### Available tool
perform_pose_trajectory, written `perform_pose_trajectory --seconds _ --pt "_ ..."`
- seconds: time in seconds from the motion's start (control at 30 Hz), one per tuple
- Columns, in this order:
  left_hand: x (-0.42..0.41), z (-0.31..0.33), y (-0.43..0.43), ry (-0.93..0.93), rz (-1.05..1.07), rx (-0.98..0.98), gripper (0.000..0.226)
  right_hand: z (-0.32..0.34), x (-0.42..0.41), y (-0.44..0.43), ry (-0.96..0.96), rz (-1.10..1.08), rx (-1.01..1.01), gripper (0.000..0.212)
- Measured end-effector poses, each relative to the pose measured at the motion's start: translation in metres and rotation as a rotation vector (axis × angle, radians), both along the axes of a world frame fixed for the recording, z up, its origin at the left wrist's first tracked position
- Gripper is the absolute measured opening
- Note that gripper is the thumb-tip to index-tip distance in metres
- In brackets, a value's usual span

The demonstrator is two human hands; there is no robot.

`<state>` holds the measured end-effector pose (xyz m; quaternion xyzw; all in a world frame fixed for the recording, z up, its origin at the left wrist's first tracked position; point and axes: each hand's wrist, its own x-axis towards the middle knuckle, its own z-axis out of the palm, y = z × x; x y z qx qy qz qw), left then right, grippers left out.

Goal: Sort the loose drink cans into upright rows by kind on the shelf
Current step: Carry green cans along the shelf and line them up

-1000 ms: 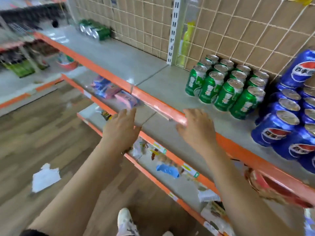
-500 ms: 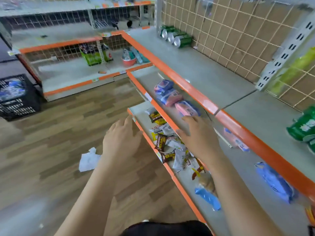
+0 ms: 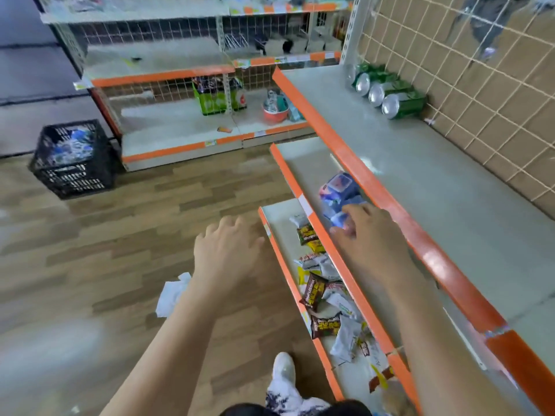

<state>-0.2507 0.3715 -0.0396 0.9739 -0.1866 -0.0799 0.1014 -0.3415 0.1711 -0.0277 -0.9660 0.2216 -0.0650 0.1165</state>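
Observation:
Several green drink cans (image 3: 387, 93) lie on their sides in a row at the far end of the grey top shelf (image 3: 444, 187), against the mesh back wall. My left hand (image 3: 225, 250) hovers over the wooden floor with relaxed fingers and holds nothing. My right hand (image 3: 369, 235) is stretched out over the orange rails of the lower shelves, fingers loosely spread and empty. Both hands are well short of the cans.
Pink and blue packs (image 3: 339, 190) lie on the middle shelf, snack packets (image 3: 318, 292) on the lowest one. A black crate (image 3: 72, 159) with blue items stands on the floor at left. Crumpled paper (image 3: 172, 294) lies on the floor. Another shelf unit (image 3: 186, 76) stands behind.
The view has swung left along the shelf: the upright green and blue cans at the right have left the frame, and the lying green cans now appear closer. Both hands stay open and empty.

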Motion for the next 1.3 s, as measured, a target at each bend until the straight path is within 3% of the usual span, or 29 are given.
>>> perform_pose_trajectory --seconds 0.17,0.33,0.43,0.63,0.8,1.13,1.3 --pt "0.067 -0.001 -0.032 -0.063 -0.028 -0.014 0.038 -0.001 0.074 -0.041 0.092 0.058 -0.043 0.054" --pt "0.125 -0.003 -0.054 -0.076 -0.037 -0.013 0.039 -0.01 0.131 -0.066 0.132 0.069 -0.065 0.047" --pt "0.166 -0.005 -0.07 -0.092 -0.079 -0.047 0.038 -0.022 0.162 -0.08 0.116 0.019 -0.022 0.055" --pt "0.264 -0.004 -0.103 -0.1 -0.282 0.024 0.042 -0.014 0.22 -0.095 0.109 -0.183 -0.01 0.04" --pt "0.33 0.012 -0.14 -0.14 -0.478 0.05 0.043 0.001 0.257 -0.108 0.144 -0.384 -0.036 0.053" --pt "0.422 0.02 -0.25 -0.19 -0.761 -0.178 0.039 0.004 0.315 -0.167 0.171 -0.617 -0.093 0.056" --pt "0.463 0.019 -0.316 -0.205 -0.842 -0.078 0.043 0.008 0.35 -0.21 0.141 -0.69 -0.104 0.049"
